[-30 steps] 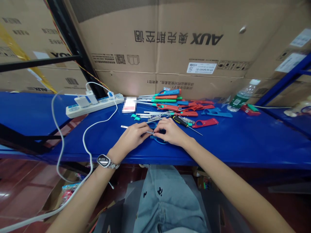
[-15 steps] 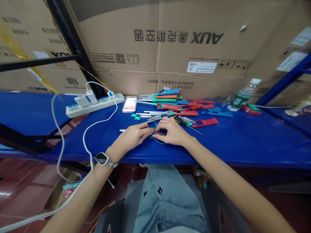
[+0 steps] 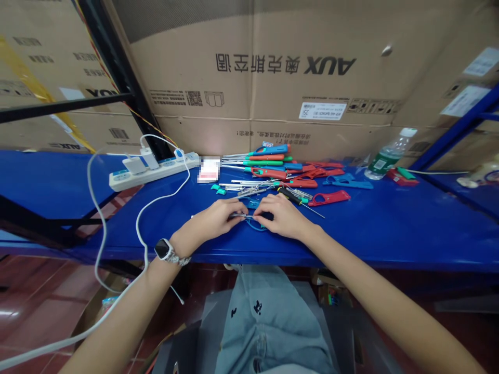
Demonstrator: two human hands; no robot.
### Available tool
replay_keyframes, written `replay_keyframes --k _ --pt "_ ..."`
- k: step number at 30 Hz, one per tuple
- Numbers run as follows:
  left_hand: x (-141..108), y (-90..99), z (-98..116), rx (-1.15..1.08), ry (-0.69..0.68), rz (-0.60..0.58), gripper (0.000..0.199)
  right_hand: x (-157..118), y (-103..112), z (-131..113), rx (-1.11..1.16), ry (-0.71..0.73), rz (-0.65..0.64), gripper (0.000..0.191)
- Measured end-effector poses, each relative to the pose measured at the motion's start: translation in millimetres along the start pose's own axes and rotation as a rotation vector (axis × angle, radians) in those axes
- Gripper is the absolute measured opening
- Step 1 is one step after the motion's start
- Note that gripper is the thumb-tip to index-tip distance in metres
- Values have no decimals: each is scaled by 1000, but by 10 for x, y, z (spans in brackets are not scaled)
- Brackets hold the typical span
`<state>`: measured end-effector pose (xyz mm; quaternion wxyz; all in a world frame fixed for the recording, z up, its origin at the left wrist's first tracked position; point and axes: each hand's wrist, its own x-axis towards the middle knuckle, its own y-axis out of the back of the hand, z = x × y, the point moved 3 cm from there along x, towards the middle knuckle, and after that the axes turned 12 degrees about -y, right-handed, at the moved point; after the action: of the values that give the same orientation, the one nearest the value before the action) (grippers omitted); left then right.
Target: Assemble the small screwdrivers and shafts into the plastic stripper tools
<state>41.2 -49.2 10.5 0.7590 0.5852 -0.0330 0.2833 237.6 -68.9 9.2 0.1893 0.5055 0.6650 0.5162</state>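
Near the front edge of the blue table, my left hand [image 3: 218, 219] pinches a thin metal rod [image 3: 238, 214]. Facing it, my right hand [image 3: 284, 216] has thumb and finger pressed together on a small part at the rod's right end, too small to make out. Beneath and between the fingertips lies a blue plastic casing [image 3: 254, 204]. Just behind the hands is a pile of lighter parts with red [image 3: 268, 173], green and blue handles and metal tubes. A black and yellow screwdriver [image 3: 289, 195] lies beside my right hand.
A white power strip [image 3: 154, 170] with plugged chargers sits at the left, its white cable [image 3: 139, 223] looping over the table edge. A water bottle [image 3: 385, 158] stands at the back right. Large cartons [image 3: 257, 31] rise behind the table [image 3: 390, 228]. Red [image 3: 329, 198] and blue casings lie right.
My fingertips have drawn slightly apart, and the thin rod now shows between them. The right hand has shifted a little right. The view has tilted slightly.
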Motion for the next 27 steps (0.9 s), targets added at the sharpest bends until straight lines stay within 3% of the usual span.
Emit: replay_keyframes --k 6,13,20,27 --pt "24 42 -15 -75 46 1 20 51 -9 -46 -76 16 17 10" --pt "41 58 7 -31 120 -78 27 35 -38 -13 -29 -18 19 11" --pt "59 35 81 15 84 -76 29 42 -46 -4 20 -67 19 12" --pt "-9 -10 58 47 44 -60 28 6 -57 -9 18 -23 16 10"
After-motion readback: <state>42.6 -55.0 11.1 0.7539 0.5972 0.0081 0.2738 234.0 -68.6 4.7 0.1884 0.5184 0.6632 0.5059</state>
